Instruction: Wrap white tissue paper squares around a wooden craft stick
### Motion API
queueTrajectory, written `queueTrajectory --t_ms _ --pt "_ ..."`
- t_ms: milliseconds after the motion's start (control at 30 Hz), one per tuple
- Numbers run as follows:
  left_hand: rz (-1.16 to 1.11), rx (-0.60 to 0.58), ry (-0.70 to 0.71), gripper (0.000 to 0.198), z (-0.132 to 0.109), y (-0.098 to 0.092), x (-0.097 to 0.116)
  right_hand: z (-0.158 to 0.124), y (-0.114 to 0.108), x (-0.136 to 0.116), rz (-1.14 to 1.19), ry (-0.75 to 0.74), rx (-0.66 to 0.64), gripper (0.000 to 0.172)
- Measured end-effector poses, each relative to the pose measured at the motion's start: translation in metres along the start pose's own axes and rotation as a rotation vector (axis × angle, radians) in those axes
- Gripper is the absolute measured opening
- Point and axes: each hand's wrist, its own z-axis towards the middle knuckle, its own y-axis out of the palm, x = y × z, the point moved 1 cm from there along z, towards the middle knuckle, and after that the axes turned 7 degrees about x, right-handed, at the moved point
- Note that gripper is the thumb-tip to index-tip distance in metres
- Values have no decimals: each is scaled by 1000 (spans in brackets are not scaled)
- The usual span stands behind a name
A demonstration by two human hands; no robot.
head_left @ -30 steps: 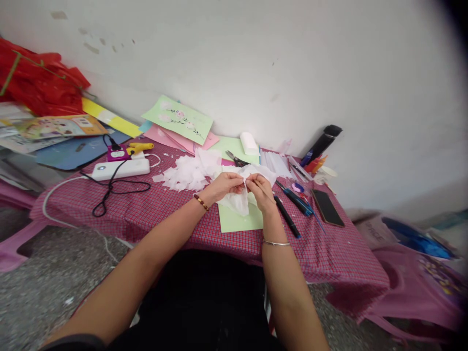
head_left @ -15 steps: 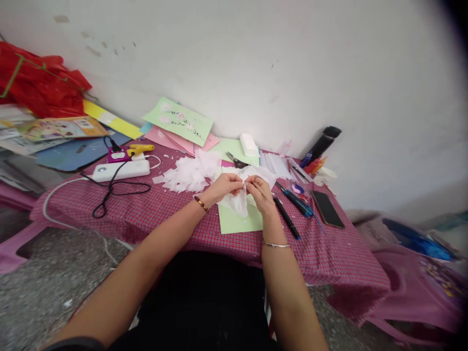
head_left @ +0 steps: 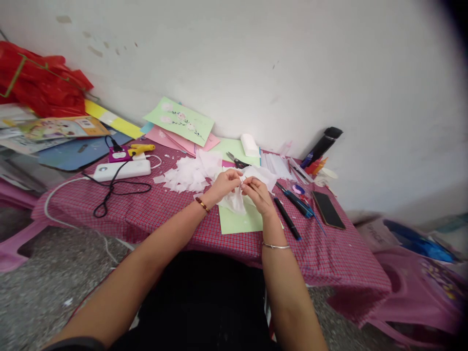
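Over a light green sheet of card (head_left: 239, 223), my left hand (head_left: 224, 186) and my right hand (head_left: 258, 195) meet fingertip to fingertip. Both pinch a small bit of white tissue paper (head_left: 237, 204), whose crumpled part hangs below the fingers. A thin brownish stick lies across the fingers of my right hand; its kind is not clear. Left of my hands spreads a pile of torn white tissue pieces (head_left: 186, 174). Black-handled scissors (head_left: 237, 161) lie just beyond the fingers. The exact pinch point is partly hidden.
To the right lie a black marker (head_left: 287, 218), a blue-and-black tool (head_left: 298, 202) and a phone (head_left: 328, 209). At left are a white power strip (head_left: 122, 170), a black cord and a yellow glue gun (head_left: 141, 149). A flower-decorated green card (head_left: 181, 121) leans near the wall.
My fingertips have shifted slightly left and the right hand's fingers have re-gripped a little. The hanging tissue has moved slightly; both hands keep their pinch.
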Motion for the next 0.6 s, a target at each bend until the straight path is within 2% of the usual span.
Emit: queueTrajectory --t_ms 200,300,400,467,533,600 --pt "17 -12 45 12 1 -1 0 -1 2 -1 -29 -13 -53 18" --pt "8 -34 44 6 1 0 1 1 1 3 -44 -20 -21 16" --pt "1 -93 65 42 0 0 4 4 -1 7 -35 -22 18 14" --pt "24 -165 81 52 -1 0 6 5 -3 10 -24 -18 38 13" --pt "66 -219 101 45 -1 -2 6 6 -5 12 -16 -18 59 13" --pt "107 -207 130 29 1 -4 5 7 -7 14 -15 -25 84 14"
